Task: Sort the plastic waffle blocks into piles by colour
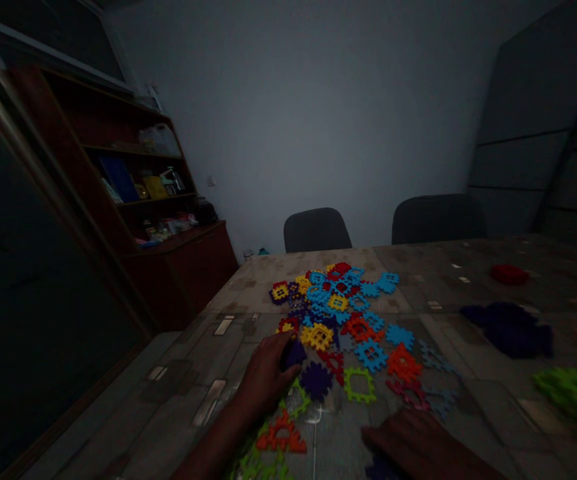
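Purple piece (294,355) sits between thumb and fingers of the left hand (264,373), that grip closed around it; the loose dark purple tile (317,381) lies just beside, toward the right hand (411,440). From here, I can't tell whether the right grip holds the purple shape (381,469) beneath it.

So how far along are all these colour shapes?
Partway, it seems. Looking done: the green pile, purple pile and red stack, apart on the right. In hand: a purple piece in the left hand; the right hand partly covers another. Left to do: the mixed heap, colours all jumbled.
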Action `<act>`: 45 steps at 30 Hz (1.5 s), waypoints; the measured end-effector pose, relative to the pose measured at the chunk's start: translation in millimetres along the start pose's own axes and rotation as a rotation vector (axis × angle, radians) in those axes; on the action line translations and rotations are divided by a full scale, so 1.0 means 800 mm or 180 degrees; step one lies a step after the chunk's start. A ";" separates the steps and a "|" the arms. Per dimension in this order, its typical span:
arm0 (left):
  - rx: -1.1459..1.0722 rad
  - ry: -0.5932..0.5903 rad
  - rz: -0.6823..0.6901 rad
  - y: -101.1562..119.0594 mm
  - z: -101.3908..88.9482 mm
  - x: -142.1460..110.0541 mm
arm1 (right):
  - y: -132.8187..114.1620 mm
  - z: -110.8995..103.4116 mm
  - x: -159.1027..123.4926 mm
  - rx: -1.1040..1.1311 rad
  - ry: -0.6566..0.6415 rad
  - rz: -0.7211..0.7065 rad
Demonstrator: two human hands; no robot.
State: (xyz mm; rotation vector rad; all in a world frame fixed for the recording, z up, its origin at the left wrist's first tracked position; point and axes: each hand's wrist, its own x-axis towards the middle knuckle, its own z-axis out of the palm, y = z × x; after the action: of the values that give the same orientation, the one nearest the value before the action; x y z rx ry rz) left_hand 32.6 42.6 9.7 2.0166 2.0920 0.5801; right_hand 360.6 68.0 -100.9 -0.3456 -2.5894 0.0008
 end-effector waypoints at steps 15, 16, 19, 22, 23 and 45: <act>-0.0030 0.0104 -0.0036 0.000 0.003 0.000 | -0.004 0.000 0.000 -0.0078 0.0027 0.0072; -0.0065 0.0113 -0.0019 -0.001 0.004 0.001 | -0.004 0.000 0.000 -0.0084 0.0014 0.0079; -0.0161 0.0180 -0.0039 -0.004 0.008 0.005 | -0.002 0.003 -0.002 -0.0064 0.0015 0.0075; -0.0260 0.0294 -0.0159 -0.003 0.006 0.008 | 0.002 0.011 -0.003 -0.0035 0.0071 0.0060; -0.0293 0.0319 -0.0189 -0.001 0.004 0.007 | 0.003 0.014 -0.003 -0.0038 0.0092 0.0047; -0.0386 0.0037 -0.0136 0.061 0.015 -0.026 | -0.004 0.004 0.001 -0.0102 0.0088 0.0051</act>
State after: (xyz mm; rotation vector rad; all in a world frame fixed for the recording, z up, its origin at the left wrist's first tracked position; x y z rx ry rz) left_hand 83.5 24.2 15.2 1.9029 2.0480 0.6950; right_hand 357.5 65.6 -103.0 -0.3757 -2.5618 -0.0395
